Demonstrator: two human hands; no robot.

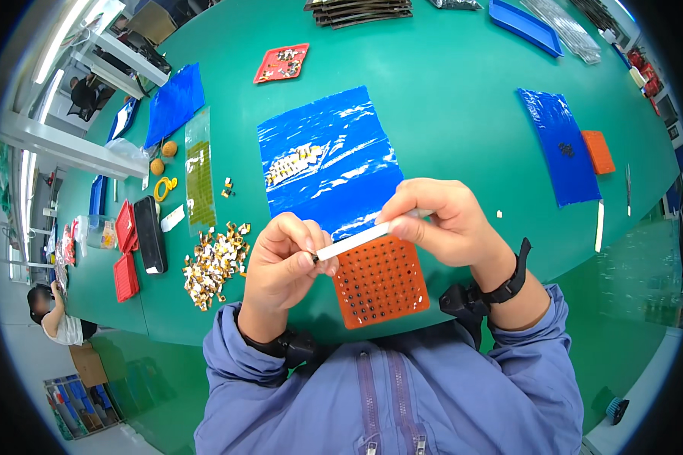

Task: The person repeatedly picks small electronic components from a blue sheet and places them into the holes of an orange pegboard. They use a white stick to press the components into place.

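Observation:
My right hand is closed round a slim white stick, thumb and fingers pinching its far end. The stick slants down to the left. At its lower end a tiny dark part sits between the thumb and fingertips of my left hand; its exact kind is too small to tell. Just under both hands lies an orange tray with rows of small dark pieces in it. Beyond the hands is a shiny blue sheet, bearing rows of small white-and-gold parts.
Left of my left hand is a heap of small white-and-gold parts. Past it are a black case, red trays, yellow scissors and an olive strip sheet. A second blue sheet and tweezers lie right.

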